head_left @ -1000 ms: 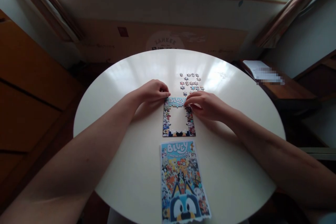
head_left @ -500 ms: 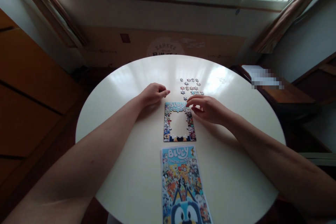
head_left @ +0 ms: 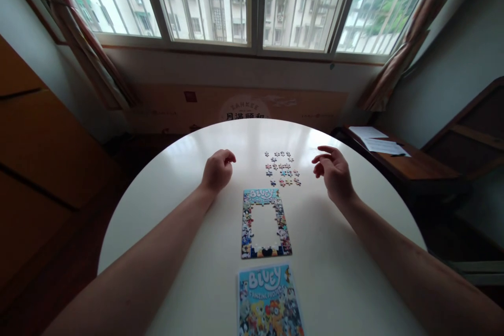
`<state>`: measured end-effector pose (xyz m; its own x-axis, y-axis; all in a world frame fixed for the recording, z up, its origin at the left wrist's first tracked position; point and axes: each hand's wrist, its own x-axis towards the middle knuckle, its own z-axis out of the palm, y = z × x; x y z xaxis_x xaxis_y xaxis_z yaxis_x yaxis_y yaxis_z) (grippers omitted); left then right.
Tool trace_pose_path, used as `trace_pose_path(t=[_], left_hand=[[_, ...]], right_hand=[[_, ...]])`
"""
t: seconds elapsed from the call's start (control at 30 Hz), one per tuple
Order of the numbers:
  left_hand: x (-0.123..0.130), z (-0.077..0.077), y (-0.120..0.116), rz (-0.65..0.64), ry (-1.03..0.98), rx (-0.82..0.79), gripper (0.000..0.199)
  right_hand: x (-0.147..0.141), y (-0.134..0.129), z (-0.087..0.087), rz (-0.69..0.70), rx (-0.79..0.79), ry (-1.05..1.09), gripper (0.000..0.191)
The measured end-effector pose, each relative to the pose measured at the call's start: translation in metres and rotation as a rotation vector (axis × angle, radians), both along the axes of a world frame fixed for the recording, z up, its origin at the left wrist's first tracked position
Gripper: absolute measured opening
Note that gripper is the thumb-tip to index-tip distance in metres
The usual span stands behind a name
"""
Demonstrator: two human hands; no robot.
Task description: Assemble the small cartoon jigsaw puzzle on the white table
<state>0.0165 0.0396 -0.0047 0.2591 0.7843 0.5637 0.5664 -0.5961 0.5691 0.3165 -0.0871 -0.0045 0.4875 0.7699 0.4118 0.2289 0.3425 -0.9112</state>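
Note:
A puzzle (head_left: 247,226) with its border joined and a bare middle lies flat on the white round table. Loose puzzle pieces (head_left: 284,167) are spread in rough rows beyond it. My left hand (head_left: 219,169) rests to the left of the pieces, fingers curled closed; whatever they may hold is hidden. To the right of the pieces is my right hand (head_left: 334,170), its fingers apart and lightly bent, holding nothing. Nearest to me lies a printed picture sheet (head_left: 270,299) with the BLUEY title.
The round table (head_left: 331,273) fills the centre. At the right stands a wooden surface (head_left: 429,163) with papers (head_left: 380,143) and a pen. Curtains hang beside a barred window. An orange cabinet (head_left: 39,152) is at the left.
The view has tilted up, showing more window. My right hand has left the puzzle's top right corner and moved right, beside the loose pieces. My left hand has stayed closed.

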Motion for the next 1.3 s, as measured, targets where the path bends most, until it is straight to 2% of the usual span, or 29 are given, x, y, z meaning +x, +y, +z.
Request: trace_pose_path(t=[0.1,0.2,0.37,0.53,0.7,0.83,0.93,1.03,1.1,1.3], left_hand=[[-0.002,0.001,0.0,0.025,-0.013,0.035,0.017],[-0.003,0.005,-0.003,0.045,-0.053,0.018,0.016],[-0.001,0.011,-0.007,-0.003,-0.143,-0.099,0.013],[0.001,0.009,-0.007,-0.069,-0.16,-0.151,0.013],[0.001,0.005,-0.005,-0.002,-0.12,-0.138,0.014],[-0.001,0.005,-0.003,0.069,-0.143,-0.142,0.015],[-0.001,0.004,-0.003,0.088,-0.138,-0.136,0.016],[-0.001,0.002,-0.003,0.069,-0.117,-0.115,0.017],[-0.001,0.0,-0.002,0.052,-0.107,-0.106,0.017],[0.002,-0.002,-0.001,0.045,-0.108,-0.1,0.018]], right_hand=[[0.011,0.007,-0.008,-0.065,0.006,0.104,0.036],[0.015,0.011,-0.015,-0.072,0.042,0.155,0.029],[0.011,0.01,-0.015,0.02,0.027,0.154,0.027],[0.004,0.005,-0.01,0.134,-0.033,0.066,0.025],[-0.004,0.003,-0.006,0.248,-0.107,-0.144,0.013],[-0.011,-0.002,-0.002,0.274,-0.115,-0.339,0.004],[-0.013,-0.008,0.003,0.232,-0.097,-0.544,0.016],[-0.011,-0.01,0.004,0.181,-0.04,-0.908,0.031],[-0.007,-0.009,0.002,0.191,-0.038,-1.072,0.031],[0.003,-0.004,-0.007,0.267,-0.122,-1.149,0.02]])
